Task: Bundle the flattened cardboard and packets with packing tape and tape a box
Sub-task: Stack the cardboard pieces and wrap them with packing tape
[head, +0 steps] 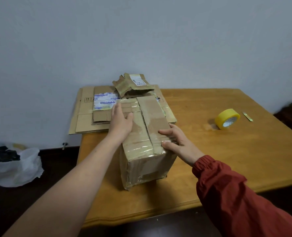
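Observation:
A brown cardboard box [147, 161] stands on the wooden table [227, 159], its top flaps closed and streaked with clear tape. My left hand [120, 121] lies flat on the far left part of the lid, fingers together. My right hand [177, 143] presses on the near right corner of the lid, fingers spread over the tape. Behind the box lies a stack of flattened cardboard [88, 113] with a printed label, and on it a crumpled brown paper packet [133, 84]. A yellow roll of packing tape [227, 118] stands on edge at the right.
A small narrow cutter-like object [247, 116] lies beyond the tape roll. A white plastic bag with dark contents [13, 163] sits on the dark floor at the left. The flattened cardboard overhangs the table's left edge. A pale wall stands close behind the table.

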